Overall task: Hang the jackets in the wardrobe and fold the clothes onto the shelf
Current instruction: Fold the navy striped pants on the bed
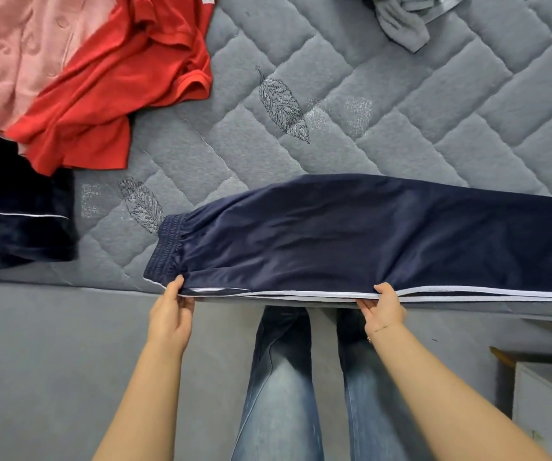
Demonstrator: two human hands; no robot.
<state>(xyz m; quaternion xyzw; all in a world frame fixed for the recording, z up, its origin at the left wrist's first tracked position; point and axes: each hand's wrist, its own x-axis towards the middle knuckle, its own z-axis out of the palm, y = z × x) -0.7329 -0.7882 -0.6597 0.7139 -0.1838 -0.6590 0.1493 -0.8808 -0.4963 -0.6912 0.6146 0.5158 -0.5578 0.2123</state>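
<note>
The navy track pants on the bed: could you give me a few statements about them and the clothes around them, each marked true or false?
1. Both hands grip the near edge of the navy track pants. True: the left hand holds near the waistband, the right hand further along the white side stripe.
2. The pants lie on a wooden table. False: they lie on a grey quilted mattress.
3. A red polo shirt lies at the far left. True.
4. The red shirt lies on top of the pants. False: they are apart, with bare mattress between.
5. The pink garment is neatly folded. False: it lies loose and rumpled beside the red shirt.
</note>
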